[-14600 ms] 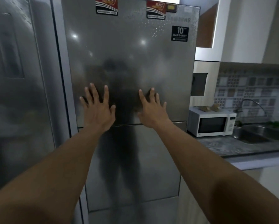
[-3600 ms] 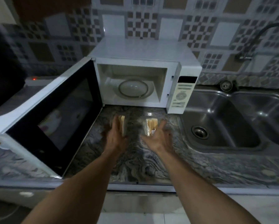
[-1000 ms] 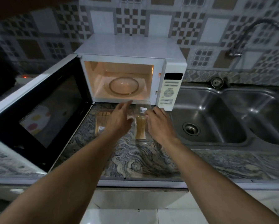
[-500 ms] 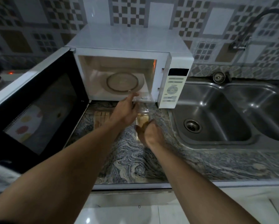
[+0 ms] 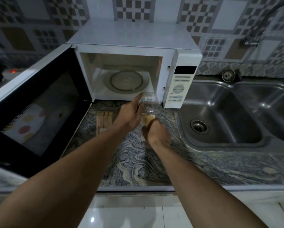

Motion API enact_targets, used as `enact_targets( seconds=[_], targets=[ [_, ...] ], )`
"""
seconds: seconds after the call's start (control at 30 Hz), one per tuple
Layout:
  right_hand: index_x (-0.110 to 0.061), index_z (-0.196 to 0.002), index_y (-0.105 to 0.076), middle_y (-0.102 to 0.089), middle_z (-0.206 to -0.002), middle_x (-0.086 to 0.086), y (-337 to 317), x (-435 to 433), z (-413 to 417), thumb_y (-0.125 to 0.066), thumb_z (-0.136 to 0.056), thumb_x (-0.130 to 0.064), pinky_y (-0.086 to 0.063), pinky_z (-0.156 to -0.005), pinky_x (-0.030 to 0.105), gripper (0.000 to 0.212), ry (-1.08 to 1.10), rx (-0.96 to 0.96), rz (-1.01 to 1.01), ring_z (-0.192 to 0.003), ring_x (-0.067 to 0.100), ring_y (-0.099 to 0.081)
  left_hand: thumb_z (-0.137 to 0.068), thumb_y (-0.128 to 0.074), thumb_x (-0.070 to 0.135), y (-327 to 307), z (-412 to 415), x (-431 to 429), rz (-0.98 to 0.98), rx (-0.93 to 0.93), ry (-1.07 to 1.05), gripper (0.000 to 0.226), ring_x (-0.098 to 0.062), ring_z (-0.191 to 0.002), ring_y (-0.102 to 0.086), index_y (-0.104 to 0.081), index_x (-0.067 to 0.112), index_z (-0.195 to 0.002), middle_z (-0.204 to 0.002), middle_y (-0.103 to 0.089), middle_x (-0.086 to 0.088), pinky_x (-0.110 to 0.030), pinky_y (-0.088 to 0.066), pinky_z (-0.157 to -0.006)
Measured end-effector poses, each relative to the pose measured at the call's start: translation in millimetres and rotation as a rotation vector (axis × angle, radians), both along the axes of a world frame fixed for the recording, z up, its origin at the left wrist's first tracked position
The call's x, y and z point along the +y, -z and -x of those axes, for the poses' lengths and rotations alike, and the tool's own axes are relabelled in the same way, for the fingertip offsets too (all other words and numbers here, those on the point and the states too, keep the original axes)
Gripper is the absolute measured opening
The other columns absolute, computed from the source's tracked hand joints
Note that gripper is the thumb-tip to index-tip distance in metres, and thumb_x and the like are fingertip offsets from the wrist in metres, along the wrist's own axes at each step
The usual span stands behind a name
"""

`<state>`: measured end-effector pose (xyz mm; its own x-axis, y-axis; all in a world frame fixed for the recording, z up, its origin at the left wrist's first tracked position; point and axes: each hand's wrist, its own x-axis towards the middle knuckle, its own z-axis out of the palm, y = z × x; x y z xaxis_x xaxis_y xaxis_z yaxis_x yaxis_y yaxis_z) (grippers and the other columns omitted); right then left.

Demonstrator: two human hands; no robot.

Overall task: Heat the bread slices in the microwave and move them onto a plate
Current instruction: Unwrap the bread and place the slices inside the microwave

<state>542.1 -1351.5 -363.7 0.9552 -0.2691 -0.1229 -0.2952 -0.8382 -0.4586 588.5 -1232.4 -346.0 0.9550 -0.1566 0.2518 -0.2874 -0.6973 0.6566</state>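
Note:
A white microwave (image 5: 131,37) stands on the marble counter with its door (image 5: 39,102) swung open to the left; the glass turntable (image 5: 126,81) inside is bare. Two clear packs of bread slices lie in front of it. The left bread pack (image 5: 104,119) rests untouched on the counter. My left hand (image 5: 129,116) holds up the clear lid (image 5: 148,102) of the right bread pack. My right hand (image 5: 156,132) is closed around the bread slices (image 5: 148,119) in that pack. No plate is in view.
A steel double sink (image 5: 228,116) lies right of the microwave, with a tap (image 5: 253,40) on the tiled wall above it. The counter edge (image 5: 134,188) runs across below my arms. A small red light (image 5: 13,71) glows at far left.
Since half a second ago my hands have stayed on the right bread pack; the left hand holds its lid raised and the right hand has closed further on the slices. The microwave's inside light has gone off.

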Motion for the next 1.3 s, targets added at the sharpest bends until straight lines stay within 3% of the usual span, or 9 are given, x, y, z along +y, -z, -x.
enact_targets(
  seconds=[0.13,0.3,0.4,0.5,0.63,0.8,0.97,1.13,1.3],
  targets=[
    [-0.012,-0.118,-0.056,-0.069,-0.108,0.011,-7,-9,5,-0.063,-0.091,-0.048,-0.050,-0.070,0.035,0.045,-0.018,-0.011,-0.004,-0.097,0.034,-0.067,-0.104,-0.038,0.033,0,6,-2,0.032,0.000,-0.017,0.050,-0.028,-0.112,-0.063,-0.030,0.024,-0.153,-0.127,-0.065,-0.014,-0.032,-0.047,-0.095],
    [-0.013,-0.109,-0.056,-0.070,-0.098,0.008,-19,-30,18,-0.062,-0.091,-0.047,-0.052,-0.065,0.035,0.040,-0.032,-0.026,-0.011,-0.088,0.033,-0.067,-0.102,-0.044,0.027,2,12,-5,0.030,0.009,-0.042,0.052,-0.024,-0.080,-0.066,-0.032,0.025,-0.152,-0.098,-0.072,-0.013,-0.027,-0.043,-0.068],
    [-0.015,-0.101,-0.055,-0.069,-0.093,0.005,-28,-47,29,-0.057,-0.093,-0.058,-0.043,-0.059,0.030,0.044,-0.004,-0.044,0.010,-0.085,0.031,-0.067,-0.101,-0.047,0.026,3,20,-5,-0.022,-0.020,-0.038,0.053,-0.036,-0.086,-0.066,-0.032,0.024,-0.152,-0.094,-0.072,-0.015,-0.032,-0.045,-0.067],
    [-0.014,-0.105,-0.059,-0.070,-0.097,0.005,-34,-64,36,-0.061,-0.093,-0.046,-0.042,-0.062,0.030,0.035,0.028,-0.034,0.015,-0.089,0.030,-0.067,-0.101,-0.046,0.025,3,31,-7,0.012,0.054,-0.053,0.056,-0.027,-0.073,-0.067,-0.027,0.031,-0.153,-0.101,-0.072,-0.014,-0.039,-0.057,-0.071],
    [-0.017,-0.093,-0.056,-0.066,-0.085,0.001,-45,-77,40,-0.061,-0.094,-0.041,-0.042,-0.061,0.029,0.024,0.035,-0.063,-0.016,-0.076,0.025,-0.063,-0.100,-0.048,0.023,8,50,-11,-0.015,0.066,-0.059,0.060,-0.021,-0.057,-0.062,-0.024,0.038,-0.153,-0.076,-0.069,-0.010,-0.036,-0.053,-0.060],
    [-0.014,-0.092,-0.059,-0.062,-0.075,-0.003,-59,-80,37,-0.064,-0.094,-0.037,-0.036,-0.048,0.025,0.024,0.043,-0.139,-0.048,-0.061,0.015,-0.057,-0.088,-0.049,0.007,12,73,-14,-0.062,0.134,-0.066,0.075,-0.026,-0.060,-0.061,-0.024,0.032,-0.154,-0.078,-0.068,-0.016,-0.036,-0.051,-0.057],
    [-0.013,-0.103,-0.056,-0.060,-0.077,-0.005,-72,-78,37,-0.064,-0.093,-0.037,-0.041,-0.051,0.026,0.027,0.016,-0.222,-0.055,-0.063,0.016,-0.057,-0.078,-0.054,-0.004,20,88,-10,-0.043,0.150,-0.067,0.078,-0.035,-0.099,-0.066,-0.037,0.029,-0.147,-0.124,-0.064,-0.021,-0.045,-0.058,-0.080],
    [-0.013,-0.098,-0.056,-0.064,-0.079,-0.002,-82,-70,32,-0.065,-0.092,-0.037,-0.047,-0.052,0.028,0.026,-0.030,-0.274,-0.086,-0.064,0.017,-0.060,-0.083,-0.055,-0.005,24,95,-10,-0.001,0.144,-0.109,0.061,-0.033,-0.101,-0.065,-0.047,0.024,-0.136,-0.126,-0.063,-0.018,-0.041,-0.057,-0.081],
    [-0.019,-0.096,-0.046,-0.051,-0.073,-0.006,-97,-58,20,-0.064,-0.092,-0.037,-0.035,-0.053,0.027,0.025,-0.094,-0.311,-0.104,-0.061,0.016,-0.049,-0.088,-0.050,0.001,30,77,-7,-0.040,0.107,-0.254,0.049,-0.035,-0.096,-0.064,-0.047,0.015,-0.135,-0.118,-0.067,-0.020,-0.034,-0.048,-0.071]
  ],
)
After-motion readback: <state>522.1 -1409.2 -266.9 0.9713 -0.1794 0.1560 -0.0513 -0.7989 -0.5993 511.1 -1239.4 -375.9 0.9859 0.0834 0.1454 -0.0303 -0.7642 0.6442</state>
